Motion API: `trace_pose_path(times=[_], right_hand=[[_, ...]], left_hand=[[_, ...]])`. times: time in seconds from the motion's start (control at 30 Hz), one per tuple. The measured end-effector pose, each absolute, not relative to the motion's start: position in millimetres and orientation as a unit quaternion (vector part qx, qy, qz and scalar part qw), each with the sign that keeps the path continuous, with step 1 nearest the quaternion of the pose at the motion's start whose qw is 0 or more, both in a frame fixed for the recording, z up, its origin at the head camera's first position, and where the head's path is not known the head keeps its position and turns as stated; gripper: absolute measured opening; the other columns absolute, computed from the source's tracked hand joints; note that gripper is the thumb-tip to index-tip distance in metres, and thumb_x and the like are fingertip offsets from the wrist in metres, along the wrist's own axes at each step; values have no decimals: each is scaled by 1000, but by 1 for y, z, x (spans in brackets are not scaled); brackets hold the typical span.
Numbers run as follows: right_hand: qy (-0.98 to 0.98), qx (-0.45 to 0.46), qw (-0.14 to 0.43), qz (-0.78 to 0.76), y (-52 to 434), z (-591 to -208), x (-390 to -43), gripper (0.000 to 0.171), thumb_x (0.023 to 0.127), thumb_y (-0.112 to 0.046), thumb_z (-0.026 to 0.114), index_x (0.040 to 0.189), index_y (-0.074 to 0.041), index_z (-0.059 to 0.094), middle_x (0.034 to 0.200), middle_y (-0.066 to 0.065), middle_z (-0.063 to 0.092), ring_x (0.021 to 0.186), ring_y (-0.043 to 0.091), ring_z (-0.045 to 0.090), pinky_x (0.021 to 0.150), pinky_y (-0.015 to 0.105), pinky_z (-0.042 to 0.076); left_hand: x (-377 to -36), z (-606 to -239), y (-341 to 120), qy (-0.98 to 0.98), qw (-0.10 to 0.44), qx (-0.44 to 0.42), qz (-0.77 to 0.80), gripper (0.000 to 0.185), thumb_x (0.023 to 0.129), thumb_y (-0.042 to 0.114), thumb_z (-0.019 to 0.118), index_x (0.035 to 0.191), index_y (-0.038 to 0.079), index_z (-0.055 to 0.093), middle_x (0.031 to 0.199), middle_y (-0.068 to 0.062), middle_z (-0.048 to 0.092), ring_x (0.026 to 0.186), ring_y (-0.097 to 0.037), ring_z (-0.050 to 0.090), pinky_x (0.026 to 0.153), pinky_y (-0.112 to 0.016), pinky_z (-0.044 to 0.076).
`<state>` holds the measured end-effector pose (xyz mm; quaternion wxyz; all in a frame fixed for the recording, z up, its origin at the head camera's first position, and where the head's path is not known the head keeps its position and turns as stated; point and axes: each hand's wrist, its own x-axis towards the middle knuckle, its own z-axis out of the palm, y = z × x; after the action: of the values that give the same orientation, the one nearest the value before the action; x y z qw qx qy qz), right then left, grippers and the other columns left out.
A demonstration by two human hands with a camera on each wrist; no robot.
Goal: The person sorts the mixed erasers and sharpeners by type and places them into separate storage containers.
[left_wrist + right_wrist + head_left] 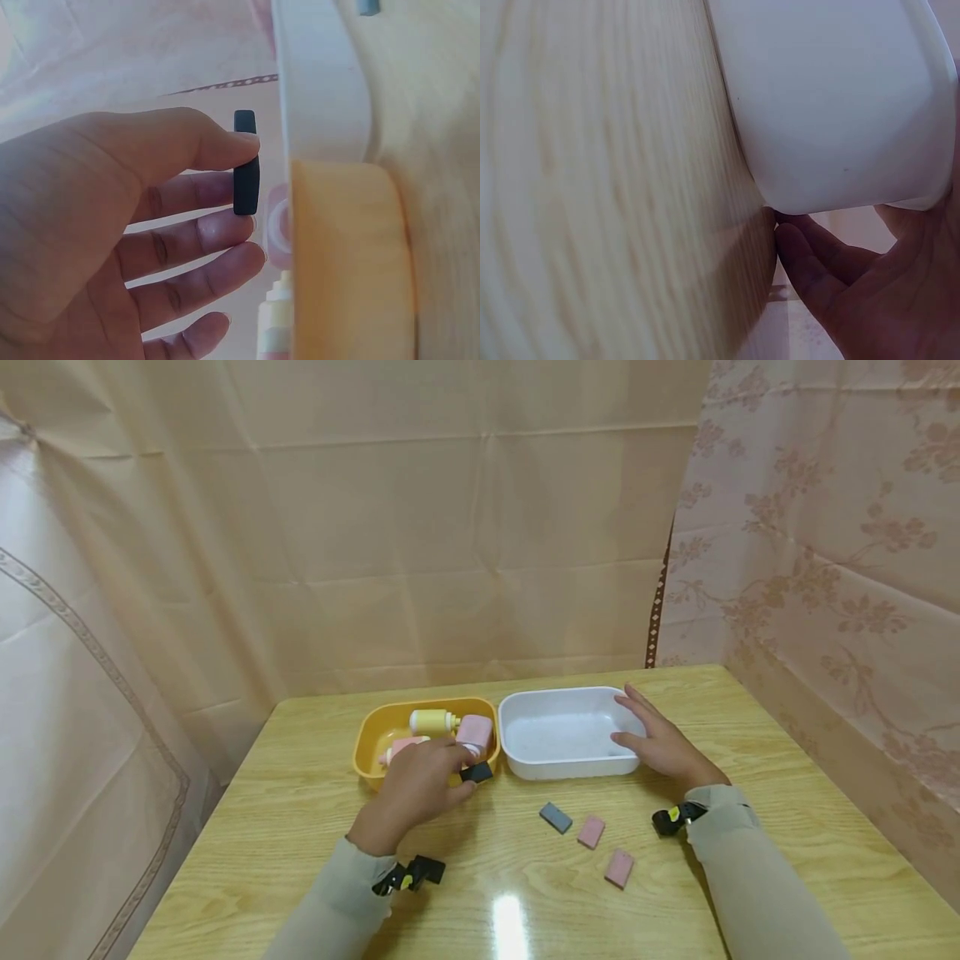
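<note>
Fingers (pixel 225 150) pinching plain black block (pixel 246 163) — no writing — beside yellow tub (pixel 369 739)

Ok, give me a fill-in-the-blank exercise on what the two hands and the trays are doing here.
1. The left hand pinches a small ____ block beside the yellow tray.
2. The right hand rests against the ____ tray.
3. On the table in front of the trays lie one grey block and ____ pink blocks.

Missing words: black; white; two
</note>
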<state>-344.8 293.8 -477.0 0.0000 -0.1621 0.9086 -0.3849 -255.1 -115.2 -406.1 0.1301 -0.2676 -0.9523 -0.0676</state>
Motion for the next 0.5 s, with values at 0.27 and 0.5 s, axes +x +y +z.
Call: trace_pose_path(times=[0.27, 0.5], right_hand=[[910, -159, -5, -382, 295, -477, -345, 73, 104, -30, 62, 165, -12, 25, 176, 7, 0, 160, 43, 2, 119, 75, 9], [908, -158, 4, -388, 295, -476, -343, 75, 104, -31, 61, 166, -14, 23, 176, 4, -3, 160, 44, 1, 119, 76, 7]], left_hand=[[-260, -396, -118, -955, 127, -245, -104, 22, 86, 36, 79, 103, 22, 79, 91, 8, 68, 78, -8, 60, 66, -27, 49], [-264, -394, -115, -957, 111, -231, -136, 24, 87, 36, 79, 107, 23, 79, 94, 5, 69, 78, -8, 57, 69, -26, 49]])
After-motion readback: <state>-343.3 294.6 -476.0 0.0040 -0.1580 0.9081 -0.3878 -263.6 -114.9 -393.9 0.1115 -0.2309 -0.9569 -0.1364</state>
